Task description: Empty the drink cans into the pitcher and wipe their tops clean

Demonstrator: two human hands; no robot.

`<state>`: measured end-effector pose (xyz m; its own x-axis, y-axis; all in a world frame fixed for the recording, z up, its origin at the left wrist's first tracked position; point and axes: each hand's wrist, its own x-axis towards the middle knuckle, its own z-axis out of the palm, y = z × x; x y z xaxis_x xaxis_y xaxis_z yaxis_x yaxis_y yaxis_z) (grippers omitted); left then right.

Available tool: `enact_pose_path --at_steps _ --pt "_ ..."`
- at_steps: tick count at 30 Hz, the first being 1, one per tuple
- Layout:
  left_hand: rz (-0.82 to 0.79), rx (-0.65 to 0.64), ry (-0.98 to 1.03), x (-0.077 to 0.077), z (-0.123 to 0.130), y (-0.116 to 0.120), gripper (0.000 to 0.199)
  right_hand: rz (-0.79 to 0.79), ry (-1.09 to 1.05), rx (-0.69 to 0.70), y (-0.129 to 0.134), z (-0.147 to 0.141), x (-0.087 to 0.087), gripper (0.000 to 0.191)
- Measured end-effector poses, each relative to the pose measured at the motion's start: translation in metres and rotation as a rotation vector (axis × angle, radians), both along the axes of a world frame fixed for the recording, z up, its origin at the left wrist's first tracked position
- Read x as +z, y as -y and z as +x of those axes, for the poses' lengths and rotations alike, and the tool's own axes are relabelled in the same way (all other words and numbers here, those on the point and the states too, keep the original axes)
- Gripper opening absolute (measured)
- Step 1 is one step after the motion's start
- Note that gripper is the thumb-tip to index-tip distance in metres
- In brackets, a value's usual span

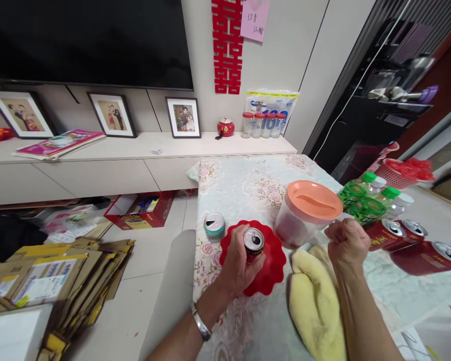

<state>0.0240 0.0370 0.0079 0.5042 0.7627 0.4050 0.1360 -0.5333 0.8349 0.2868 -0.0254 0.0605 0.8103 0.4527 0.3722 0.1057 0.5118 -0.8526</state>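
Note:
My left hand (238,265) is wrapped round a dark drink can (254,241), its opened silver top facing up. The can is over a red scalloped plate (272,273); whether its base touches the plate is hidden. Just left of the plate stands a teal can (214,225) with an opened top. My right hand (348,243) is closed on the handle of a clear plastic jug (295,225) with an orange lid (313,200). Something reddish shows dimly through the jug's wall. Below my right hand lies a yellow cloth (313,301).
Red cans (428,258) and green-capped bottles (364,198) crowd the right side of the flowered tablecloth (244,175). A pink basket (402,173) stands behind them. Flattened cardboard (97,271) lies on the floor at left. A white cabinet (165,148) runs along the wall.

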Motion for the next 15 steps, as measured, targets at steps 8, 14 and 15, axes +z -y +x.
enact_pose_path --at_steps 8,14,15 --pt "0.010 -0.003 -0.047 0.004 -0.004 0.003 0.063 -0.059 0.021 0.038 0.027 0.021 0.009 0.057" --pt "-0.026 -0.005 -0.042 -0.001 -0.006 0.001 0.062 -0.114 0.052 0.052 0.040 0.032 0.025 0.056" --pt "-0.031 -0.008 -0.039 -0.001 -0.006 0.001 0.062 -0.120 0.060 0.047 0.042 0.033 0.028 0.054"
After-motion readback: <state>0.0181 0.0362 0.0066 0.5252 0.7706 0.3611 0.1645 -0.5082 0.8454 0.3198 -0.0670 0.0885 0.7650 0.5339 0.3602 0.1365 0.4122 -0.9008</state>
